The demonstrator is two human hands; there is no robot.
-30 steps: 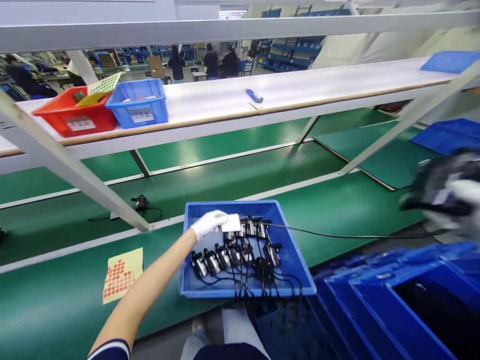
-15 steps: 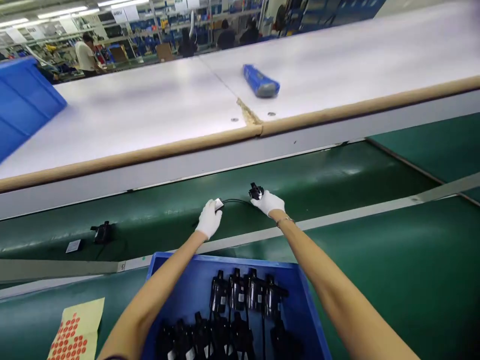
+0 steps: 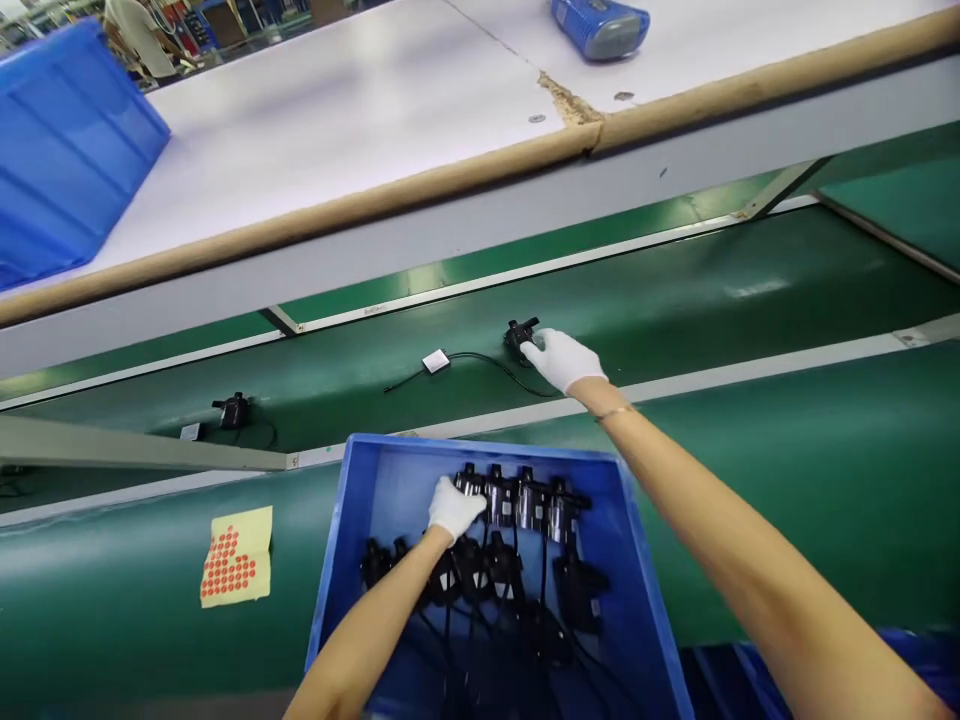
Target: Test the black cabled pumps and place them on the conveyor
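Now the right hand (image 3: 564,358) apparently grips a pump (image 3: 519,335) while the left hand (image 3: 453,507) touches pumps (image 3: 525,500) in the bin (image 3: 341,560).

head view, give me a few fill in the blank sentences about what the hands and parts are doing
The right hand rests on a small black part lying on the green ____.
The left hand reaches into the ____ bin.
The sheet of red dot stickers lies to the ____ of that bin.

Missing words: belt; blue; left
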